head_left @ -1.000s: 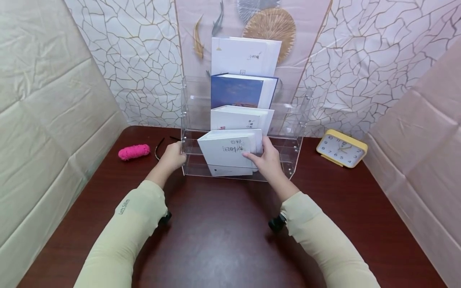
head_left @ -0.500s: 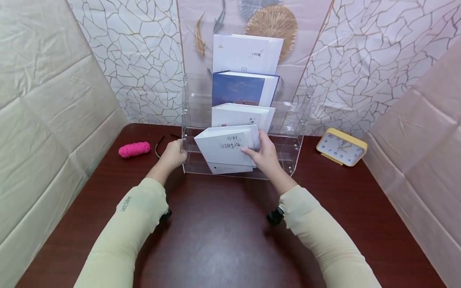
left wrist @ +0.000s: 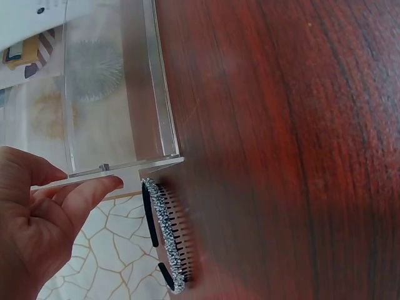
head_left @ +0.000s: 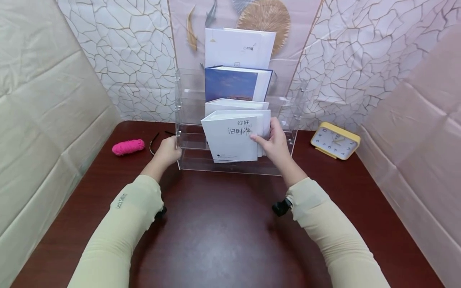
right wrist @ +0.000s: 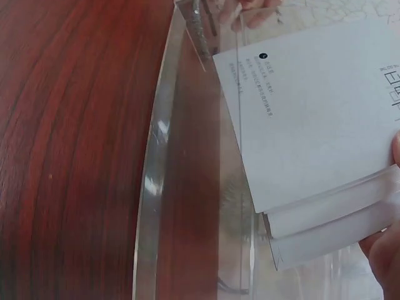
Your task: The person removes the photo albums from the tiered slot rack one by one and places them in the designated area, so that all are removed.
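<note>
My right hand [head_left: 277, 142] grips a white book [head_left: 234, 140] by its right edge, thumb on the front cover and fingers behind. The book leans at the lowest tier of a clear acrylic rack [head_left: 187, 160], its lower edge raised near the top of the front panel. In the right wrist view the book [right wrist: 312, 119] shows its cover corner and page block. My left hand [head_left: 168, 151] pinches the rack's left side panel; in the left wrist view thumb and fingers [left wrist: 94, 197] hold that panel's edge. Behind stand another white book [head_left: 237, 105], a blue-covered book [head_left: 230, 83] and a tall white book [head_left: 239, 48].
A pink yarn skein [head_left: 128, 147] lies left of the rack. Beside the rack is a glittery toothed headband [left wrist: 165, 234]. A yellow alarm clock [head_left: 335, 141] stands at the right of the dark wooden table [head_left: 216, 224]. A patterned cloth wall [head_left: 126, 60] is behind.
My right hand has lifted the front white book upward and slightly right, so it now covers more of the white book behind. The left hand keeps its hold on the rack.
</note>
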{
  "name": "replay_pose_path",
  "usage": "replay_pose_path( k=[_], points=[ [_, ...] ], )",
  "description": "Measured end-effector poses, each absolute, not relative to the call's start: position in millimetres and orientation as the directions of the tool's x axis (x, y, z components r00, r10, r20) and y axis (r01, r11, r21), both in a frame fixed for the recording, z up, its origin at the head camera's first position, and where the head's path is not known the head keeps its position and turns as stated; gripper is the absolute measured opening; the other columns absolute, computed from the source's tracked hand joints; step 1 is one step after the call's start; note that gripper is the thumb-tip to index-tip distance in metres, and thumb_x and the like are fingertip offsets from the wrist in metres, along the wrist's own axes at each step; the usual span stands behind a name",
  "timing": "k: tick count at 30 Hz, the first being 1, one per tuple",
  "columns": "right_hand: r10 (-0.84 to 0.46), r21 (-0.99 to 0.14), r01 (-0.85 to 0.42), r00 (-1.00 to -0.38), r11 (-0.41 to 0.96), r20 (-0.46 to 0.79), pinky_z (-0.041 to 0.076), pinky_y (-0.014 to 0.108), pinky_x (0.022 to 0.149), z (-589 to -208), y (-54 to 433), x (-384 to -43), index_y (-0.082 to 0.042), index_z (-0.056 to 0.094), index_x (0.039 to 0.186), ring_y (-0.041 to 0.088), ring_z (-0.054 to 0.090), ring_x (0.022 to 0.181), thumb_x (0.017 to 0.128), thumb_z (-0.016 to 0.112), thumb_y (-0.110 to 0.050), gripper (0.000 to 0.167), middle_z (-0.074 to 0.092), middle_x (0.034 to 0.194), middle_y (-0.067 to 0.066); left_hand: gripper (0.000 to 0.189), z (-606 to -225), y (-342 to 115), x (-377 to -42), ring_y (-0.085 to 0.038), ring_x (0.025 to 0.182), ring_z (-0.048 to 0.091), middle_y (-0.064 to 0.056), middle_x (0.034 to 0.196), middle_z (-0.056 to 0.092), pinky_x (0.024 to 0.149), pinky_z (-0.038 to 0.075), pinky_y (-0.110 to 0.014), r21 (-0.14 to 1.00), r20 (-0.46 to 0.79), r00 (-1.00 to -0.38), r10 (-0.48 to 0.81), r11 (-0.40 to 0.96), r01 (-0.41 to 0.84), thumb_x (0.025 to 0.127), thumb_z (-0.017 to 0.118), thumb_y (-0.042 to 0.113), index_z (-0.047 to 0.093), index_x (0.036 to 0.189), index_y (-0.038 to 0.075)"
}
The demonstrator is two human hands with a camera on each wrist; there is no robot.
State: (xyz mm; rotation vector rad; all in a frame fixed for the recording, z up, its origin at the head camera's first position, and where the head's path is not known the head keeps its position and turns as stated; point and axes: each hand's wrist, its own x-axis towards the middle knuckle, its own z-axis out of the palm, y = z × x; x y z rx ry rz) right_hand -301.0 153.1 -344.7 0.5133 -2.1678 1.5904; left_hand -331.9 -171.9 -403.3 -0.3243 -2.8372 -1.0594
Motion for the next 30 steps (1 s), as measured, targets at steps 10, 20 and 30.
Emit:
replay_pose_path(
  k=[10,20,30],
  points=[
    [-0.088,-0.789,-0.542,-0.836,0.287,0.542,0.05,0.027,0.07,-308.5,158.4,-274.4,0.011,0.04,0.109,0.018,0.056,0.085,0.08,0.065,0.011,0.038,0.058,0.103,0.025,0.02,-403.0,-169.1,-332.0,-0.031,0.075,0.046,-0.02,0.08,0.056,0.07,0.041,-0.042,0.624,0.162,-0.975,0.152,0.75,0.22,0.082,0.043,-0.001,0.051,0.097,-0.011],
    [0.133,-0.81,-0.585,-0.807,-0.043,0.575,0.05,0.034,0.079,-290.1,204.4,-266.7,-0.003,0.047,0.11,0.027,0.057,0.096,0.079,0.063,0.012,0.039,0.06,0.108,0.016,0.014,-402.5,-168.6,-329.1,-0.031,0.07,0.045,-0.016,0.073,0.051,0.064,0.039,-0.041,0.616,0.168,-0.974,0.149,0.756,0.222,0.081,0.043,-0.001,0.049,0.091,-0.009],
    [0.604,-0.579,-0.616,-0.757,-0.534,0.249,0.053,0.035,0.073,-258.0,297.5,-230.3,-0.001,0.046,0.115,0.031,0.06,0.101,0.08,0.062,0.013,0.04,0.058,0.12,0.019,0.025,-400.3,-165.7,-326.5,-0.031,0.074,0.046,-0.023,0.087,0.056,0.066,0.039,-0.04,0.637,0.14,-0.979,0.148,0.743,0.204,0.082,0.042,-0.001,0.05,0.102,-0.013]
  ],
)
